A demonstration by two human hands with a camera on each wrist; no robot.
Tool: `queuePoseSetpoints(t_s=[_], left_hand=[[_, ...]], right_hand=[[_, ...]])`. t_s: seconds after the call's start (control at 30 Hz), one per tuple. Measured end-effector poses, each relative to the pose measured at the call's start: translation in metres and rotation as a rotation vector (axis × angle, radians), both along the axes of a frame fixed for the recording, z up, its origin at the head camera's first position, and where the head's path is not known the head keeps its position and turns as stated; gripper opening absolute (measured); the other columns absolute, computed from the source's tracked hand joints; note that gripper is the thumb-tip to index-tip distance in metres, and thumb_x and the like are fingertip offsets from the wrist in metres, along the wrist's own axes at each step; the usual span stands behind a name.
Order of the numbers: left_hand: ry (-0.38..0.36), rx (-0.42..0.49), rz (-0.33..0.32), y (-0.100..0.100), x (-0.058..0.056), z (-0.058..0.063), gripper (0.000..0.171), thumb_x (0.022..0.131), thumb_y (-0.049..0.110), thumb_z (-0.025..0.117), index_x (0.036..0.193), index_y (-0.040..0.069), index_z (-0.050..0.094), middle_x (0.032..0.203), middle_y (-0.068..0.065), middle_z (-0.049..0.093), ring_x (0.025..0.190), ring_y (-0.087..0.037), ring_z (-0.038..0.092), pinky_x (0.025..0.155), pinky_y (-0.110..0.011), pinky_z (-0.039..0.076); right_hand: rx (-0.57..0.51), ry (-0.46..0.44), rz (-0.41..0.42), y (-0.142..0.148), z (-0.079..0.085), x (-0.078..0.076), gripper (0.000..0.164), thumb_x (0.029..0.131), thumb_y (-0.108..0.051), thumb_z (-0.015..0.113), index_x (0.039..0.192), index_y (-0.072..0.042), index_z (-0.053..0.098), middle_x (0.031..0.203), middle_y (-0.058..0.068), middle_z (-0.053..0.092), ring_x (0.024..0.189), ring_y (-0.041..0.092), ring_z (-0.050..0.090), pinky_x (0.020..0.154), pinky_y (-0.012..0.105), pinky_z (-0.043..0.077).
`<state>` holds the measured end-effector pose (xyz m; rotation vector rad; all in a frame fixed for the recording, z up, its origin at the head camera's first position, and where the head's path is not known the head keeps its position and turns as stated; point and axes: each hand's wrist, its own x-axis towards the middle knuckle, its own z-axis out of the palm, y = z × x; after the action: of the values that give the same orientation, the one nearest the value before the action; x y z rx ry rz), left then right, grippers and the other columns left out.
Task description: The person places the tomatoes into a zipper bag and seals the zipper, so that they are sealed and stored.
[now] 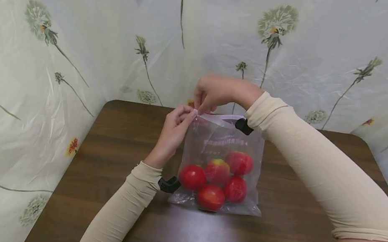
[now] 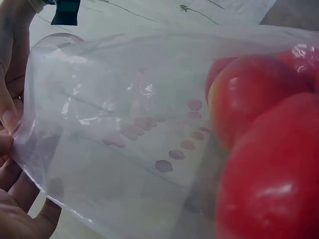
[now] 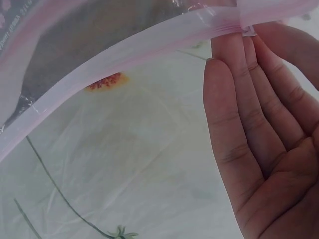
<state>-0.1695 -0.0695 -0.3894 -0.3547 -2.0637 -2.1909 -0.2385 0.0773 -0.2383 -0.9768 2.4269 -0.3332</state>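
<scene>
A clear zip bag (image 1: 193, 150) with a pinkish strip (image 1: 217, 118) along its mouth stands on the table, several round red fruits (image 1: 192, 177) inside its lower half. One fruit (image 1: 217, 171) shows a yellow top. At the bag's upper left corner, my left hand (image 1: 173, 128) pinches the edge between thumb and fingers. Just beyond that corner my right hand (image 1: 217, 91) reaches across from the right, thumb and index finger pinching the strip's end. In the right wrist view, a small clear tab (image 3: 247, 31) sits at that pinch, and the mouth strip gapes open beside it.
The dark wooden table (image 1: 130, 140) ends just behind the bag. A whitish sheet (image 1: 202, 20) printed with dandelions hangs behind and at both sides. Black wrist cameras, one at the left cuff (image 1: 169, 184) and one at the right (image 1: 244, 126), are close to the bag.
</scene>
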Motion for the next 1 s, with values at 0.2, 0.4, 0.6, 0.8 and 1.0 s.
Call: queuePoseSetpoints(t_s=[0.2,0.4,0.6,0.8,1.0], left_hand=[[0.028,0.021,0.01,0.003,0.001,-0.002,0.019,0.105,0.017,0.059,0.106,-0.001,0.064,0.096,-0.024,0.076,0.084,-0.009,0.071,0.08,-0.027,0.048],[0.029,0.022,0.039,0.006,0.002,-0.003,0.019,0.104,0.015,0.06,0.106,-0.003,0.065,0.097,-0.027,0.075,0.084,-0.009,0.071,0.08,-0.026,0.049],[0.031,0.048,0.044,0.006,0.003,-0.004,0.016,0.104,0.012,0.06,0.104,-0.004,0.064,0.095,-0.025,0.076,0.083,-0.008,0.071,0.081,-0.025,0.051],[0.024,0.064,0.071,0.004,0.004,-0.004,0.015,0.104,0.009,0.059,0.105,-0.005,0.063,0.096,-0.026,0.076,0.08,-0.005,0.071,0.079,-0.023,0.05],[0.021,0.069,0.073,0.0,0.003,-0.004,0.017,0.105,0.01,0.058,0.106,-0.006,0.062,0.096,-0.028,0.075,0.079,-0.005,0.074,0.083,-0.023,0.051]], right_hand=[[0.0,-0.029,-0.016,0.002,0.001,-0.001,0.008,0.092,-0.01,0.072,0.09,-0.007,0.079,0.08,0.006,0.074,0.078,0.024,0.07,0.077,0.037,0.061],[0.002,-0.042,-0.027,0.006,0.0,0.001,0.009,0.093,-0.011,0.071,0.088,-0.007,0.078,0.079,0.005,0.074,0.073,0.018,0.068,0.073,0.031,0.06],[0.006,-0.06,-0.026,0.01,-0.001,0.0,0.009,0.093,-0.012,0.072,0.088,-0.008,0.078,0.08,0.004,0.074,0.074,0.018,0.067,0.077,0.035,0.061],[0.017,-0.075,-0.016,0.015,-0.005,-0.002,0.009,0.093,-0.009,0.071,0.086,-0.007,0.078,0.079,0.004,0.074,0.073,0.018,0.068,0.073,0.032,0.06],[0.028,-0.089,-0.024,0.02,-0.006,-0.002,0.008,0.092,-0.008,0.072,0.087,-0.006,0.077,0.076,0.003,0.073,0.072,0.018,0.068,0.074,0.034,0.06]])
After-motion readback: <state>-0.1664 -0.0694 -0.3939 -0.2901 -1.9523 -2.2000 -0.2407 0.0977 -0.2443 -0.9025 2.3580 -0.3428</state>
